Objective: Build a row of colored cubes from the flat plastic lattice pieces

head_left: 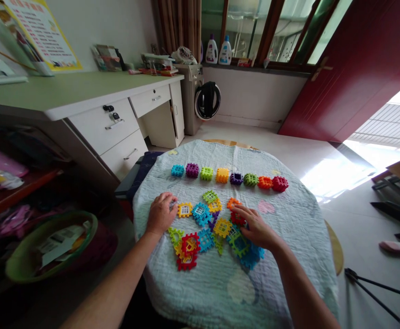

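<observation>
Beside a yellow window-patterned square tile (185, 210), my left hand (161, 212) rests at the left of the cloth. Its fingers are loosely curled, with a gap between thumb and forefinger and nothing visible in it. My right hand (255, 226) reaches over the right side of the loose pile, its fingers and thumb around a red plastic tile (237, 218), which they partly cover. An orange tile (233, 202) lies just beyond those fingers. Between my hands are several interlocking plastic tiles, among them a blue window tile (202, 213), a yellow one (222, 227) and a red one (190, 244).
Behind the pile, several stacked blocks stand in a row, from a light blue block (177, 170) to a red block (280, 183). A pale cloth (289, 274) covers the round table. Drawers (118, 123) stand at left, a basket (90, 246) low left, and a tripod (354, 275) at right.
</observation>
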The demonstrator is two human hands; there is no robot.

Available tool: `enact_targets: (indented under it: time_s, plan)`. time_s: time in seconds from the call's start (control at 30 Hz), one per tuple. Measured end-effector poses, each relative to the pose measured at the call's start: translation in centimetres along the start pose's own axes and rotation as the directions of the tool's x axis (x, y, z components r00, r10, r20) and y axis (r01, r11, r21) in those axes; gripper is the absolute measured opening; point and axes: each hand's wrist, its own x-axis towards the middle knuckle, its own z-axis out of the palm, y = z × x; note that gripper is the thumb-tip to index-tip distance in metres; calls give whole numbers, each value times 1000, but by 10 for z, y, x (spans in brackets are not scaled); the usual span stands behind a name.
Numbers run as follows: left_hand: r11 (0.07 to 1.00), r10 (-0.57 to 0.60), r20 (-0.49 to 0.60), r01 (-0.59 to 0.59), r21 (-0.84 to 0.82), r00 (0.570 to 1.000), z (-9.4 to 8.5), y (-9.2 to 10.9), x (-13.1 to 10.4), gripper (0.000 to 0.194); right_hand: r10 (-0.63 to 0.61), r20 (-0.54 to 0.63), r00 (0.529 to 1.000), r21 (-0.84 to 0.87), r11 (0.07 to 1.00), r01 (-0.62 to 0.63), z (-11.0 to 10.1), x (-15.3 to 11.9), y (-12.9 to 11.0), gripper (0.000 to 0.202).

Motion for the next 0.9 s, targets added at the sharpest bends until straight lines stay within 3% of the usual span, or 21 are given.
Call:
enact_targets:
  time_s: [0.13,0.3,0.5,0.6,0.7,0.77,0.9]
  plan:
    - [1000,-6,-4,6,-3,1000,0,1,0,17,13,-20,1000,-35,999,-14,2,6,-2,64]
    - [1000,-9,14,9,11,1000,0,-1,1,17,58,-219,974,-4,998,-60,6,0,16,55]
    - [1000,5,-2,-5,11,1000,0,-1,0,17,267,-371,889,-144,930,-339,4,-13,35,44]
    - [1000,15,4,-15,11,1000,1,-2,0,17,233,-314,920,-183,936,-299,2,-9,20,45]
    - [1000,15,-2,-15,13,1000,1,-2,0,18,174,-130,976,-178,965,-195,0,2,-2,49]
    - [1000,12,-7,-12,16,1000,1,-2,0,17,203,-52,978,-178,962,-209,-1,8,-12,49]
    - [1000,8,-7,-8,15,1000,0,0,0,17,229,-26,973,-196,953,-230,-5,16,-15,42]
